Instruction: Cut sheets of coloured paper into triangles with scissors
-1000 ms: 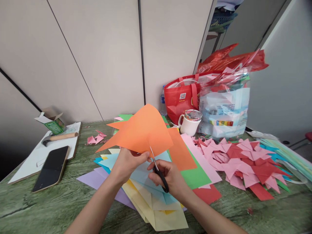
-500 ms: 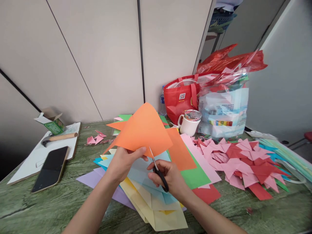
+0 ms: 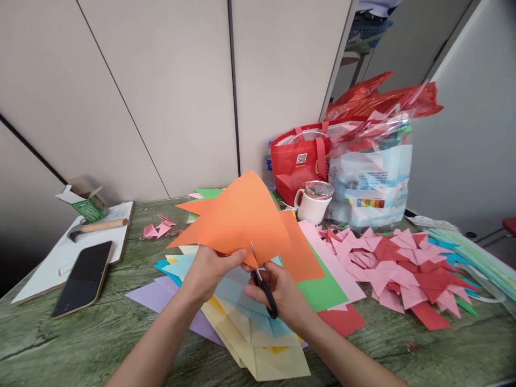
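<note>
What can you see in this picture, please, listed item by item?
orange paper sheet: one, orange, held above table centre
black-handled scissors: one, black, blades at the sheet's lower edge
flat paper sheets: many, mixed colours, under the hands
folded paper pieces: many, pink and red, right
white lidded mug: one, white, back centre
red tote bag: one, red, behind mug
clear plastic bag: one, clear, back right
black smartphone: one, black, left
wooden-handled hammer: one, brown handle, far left
green wood-grain table: one, green, beneath everything
left hand: one, gripping the orange sheet
right hand: one, holding the scissors
</note>
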Action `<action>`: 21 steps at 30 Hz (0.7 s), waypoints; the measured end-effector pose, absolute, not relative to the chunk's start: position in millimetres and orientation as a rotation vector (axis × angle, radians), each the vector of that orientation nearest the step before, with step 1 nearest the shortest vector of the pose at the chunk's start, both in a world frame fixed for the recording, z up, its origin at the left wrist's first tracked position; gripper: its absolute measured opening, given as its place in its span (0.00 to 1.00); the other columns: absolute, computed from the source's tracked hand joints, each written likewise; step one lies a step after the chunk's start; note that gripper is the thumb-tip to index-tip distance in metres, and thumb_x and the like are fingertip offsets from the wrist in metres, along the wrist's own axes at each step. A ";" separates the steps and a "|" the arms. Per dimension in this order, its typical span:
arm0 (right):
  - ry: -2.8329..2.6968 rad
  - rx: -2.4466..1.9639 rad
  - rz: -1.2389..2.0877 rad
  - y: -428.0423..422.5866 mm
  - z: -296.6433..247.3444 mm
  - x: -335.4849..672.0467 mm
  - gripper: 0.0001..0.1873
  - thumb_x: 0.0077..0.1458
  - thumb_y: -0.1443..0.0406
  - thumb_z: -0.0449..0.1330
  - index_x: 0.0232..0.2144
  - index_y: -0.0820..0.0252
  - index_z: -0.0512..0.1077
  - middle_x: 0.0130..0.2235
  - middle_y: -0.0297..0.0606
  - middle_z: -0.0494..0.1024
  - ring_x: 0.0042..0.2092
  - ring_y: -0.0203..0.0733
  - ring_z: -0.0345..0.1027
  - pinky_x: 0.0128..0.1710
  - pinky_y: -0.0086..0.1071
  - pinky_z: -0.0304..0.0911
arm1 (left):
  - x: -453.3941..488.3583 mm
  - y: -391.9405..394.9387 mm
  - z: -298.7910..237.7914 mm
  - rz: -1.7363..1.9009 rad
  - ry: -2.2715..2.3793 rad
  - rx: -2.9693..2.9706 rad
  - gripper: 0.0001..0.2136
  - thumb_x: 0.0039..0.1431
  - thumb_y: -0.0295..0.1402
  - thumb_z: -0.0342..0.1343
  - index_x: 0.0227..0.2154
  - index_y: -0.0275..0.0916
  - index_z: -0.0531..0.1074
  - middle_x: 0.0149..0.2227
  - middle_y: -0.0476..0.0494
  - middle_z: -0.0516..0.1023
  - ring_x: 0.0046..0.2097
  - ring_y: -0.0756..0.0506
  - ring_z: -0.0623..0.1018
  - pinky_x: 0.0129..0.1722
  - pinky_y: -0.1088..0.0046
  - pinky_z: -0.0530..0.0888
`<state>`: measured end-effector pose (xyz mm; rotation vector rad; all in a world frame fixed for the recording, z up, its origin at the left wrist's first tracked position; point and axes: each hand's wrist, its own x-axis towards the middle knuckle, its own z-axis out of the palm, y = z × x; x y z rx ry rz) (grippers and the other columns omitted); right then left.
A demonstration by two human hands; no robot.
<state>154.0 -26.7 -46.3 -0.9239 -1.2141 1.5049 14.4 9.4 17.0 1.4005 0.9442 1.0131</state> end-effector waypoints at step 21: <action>-1.160 -0.974 1.496 -26.2 -48.7 151.7 0.21 0.34 0.57 0.69 0.28 0.62 0.65 0.19 0.26 0.64 0.20 0.29 0.55 0.20 0.26 0.53 | 15.1 9.7 21.4 0.971 0.858 1.441 0.03 0.48 0.25 0.54 0.23 0.35 0.71 0.21 0.48 0.75 0.25 0.47 0.74 0.28 0.71 0.71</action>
